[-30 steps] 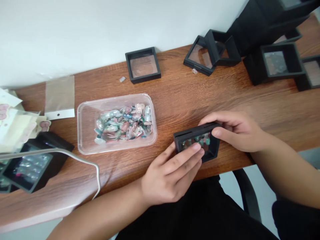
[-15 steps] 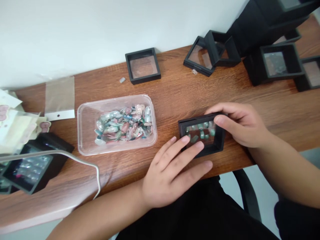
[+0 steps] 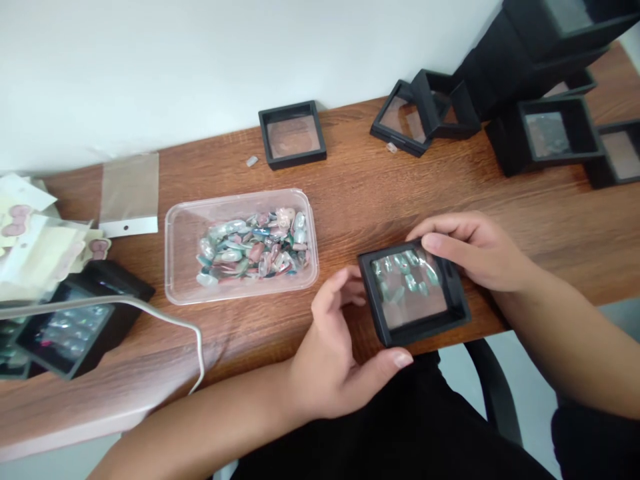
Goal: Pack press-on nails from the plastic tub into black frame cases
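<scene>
A square black frame box (image 3: 417, 320) with a clear film window is held tilted near the table's front edge. Several green press-on nails (image 3: 411, 283) show in its upper part. My right hand (image 3: 475, 253) pinches the box's top edge, thumb on the near side. Beside the box's left and lower edges, my left hand (image 3: 340, 353) is spread, thumb apart from the curved fingers, holding nothing. To its upper left, a clear plastic tub (image 3: 187, 250) contains a heap of mixed nails (image 3: 255, 247) in green, pink and blue.
An unfilled-looking black frame (image 3: 293, 160) lies at the back, with more frames (image 3: 447, 100) and stacked black boxes (image 3: 545, 60) at right. Left are a clear bag (image 3: 130, 193), cards (image 3: 30, 233), nail-filled boxes (image 3: 70, 330) and a white cable (image 3: 150, 308).
The box has turned more towards the camera, showing more of its window. My left hand has drawn back from over the box, with its thumb now lower and fingers curved.
</scene>
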`<state>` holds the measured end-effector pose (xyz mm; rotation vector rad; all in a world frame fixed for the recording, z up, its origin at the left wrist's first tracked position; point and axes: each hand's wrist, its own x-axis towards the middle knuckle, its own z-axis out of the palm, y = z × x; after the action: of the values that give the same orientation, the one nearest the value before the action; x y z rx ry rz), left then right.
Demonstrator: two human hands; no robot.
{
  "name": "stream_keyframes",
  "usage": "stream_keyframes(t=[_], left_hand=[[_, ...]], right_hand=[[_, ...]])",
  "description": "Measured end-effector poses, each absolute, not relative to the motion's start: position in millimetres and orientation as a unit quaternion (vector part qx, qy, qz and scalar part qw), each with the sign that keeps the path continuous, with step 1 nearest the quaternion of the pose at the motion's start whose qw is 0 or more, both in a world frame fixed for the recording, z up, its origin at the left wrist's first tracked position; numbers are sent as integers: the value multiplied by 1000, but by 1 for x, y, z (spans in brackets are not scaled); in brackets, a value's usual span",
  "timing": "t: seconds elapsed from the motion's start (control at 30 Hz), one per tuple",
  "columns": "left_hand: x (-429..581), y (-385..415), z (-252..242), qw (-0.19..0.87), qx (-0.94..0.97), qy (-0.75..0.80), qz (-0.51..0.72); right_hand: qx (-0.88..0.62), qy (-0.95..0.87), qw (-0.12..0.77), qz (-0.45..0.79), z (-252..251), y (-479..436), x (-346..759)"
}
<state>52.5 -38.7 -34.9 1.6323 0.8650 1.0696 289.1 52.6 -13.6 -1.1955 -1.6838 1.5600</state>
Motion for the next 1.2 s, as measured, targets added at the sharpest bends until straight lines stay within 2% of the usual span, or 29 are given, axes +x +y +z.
stream_keyframes(t=[0.17,0.37,0.47,0.6,0.77,0.97,1.2], left_hand=[[57,-31,-16,685,538,360,334],[57,-26,-13,791,368,424,241],[57,-26,-15,801,340,424,249],[57,-28,-17,793,319,429,293],[57,-27,-14,781,313,442,311],[59,-27,-14,788,314,416,327],[59,-33,-20,784,370,298,399]], right_hand=[[-439,-626,280,580,-12,45,281],[-485,-593,341,545,-16,36,270],[-465,-577,336,581,-19,36,271],[-355,-605,284,654,-20,35,277],[-273,-685,226,636,-16,34,276],[-246,-688,270,627,-16,34,271],[-342,-646,307,610,-14,32,280]])
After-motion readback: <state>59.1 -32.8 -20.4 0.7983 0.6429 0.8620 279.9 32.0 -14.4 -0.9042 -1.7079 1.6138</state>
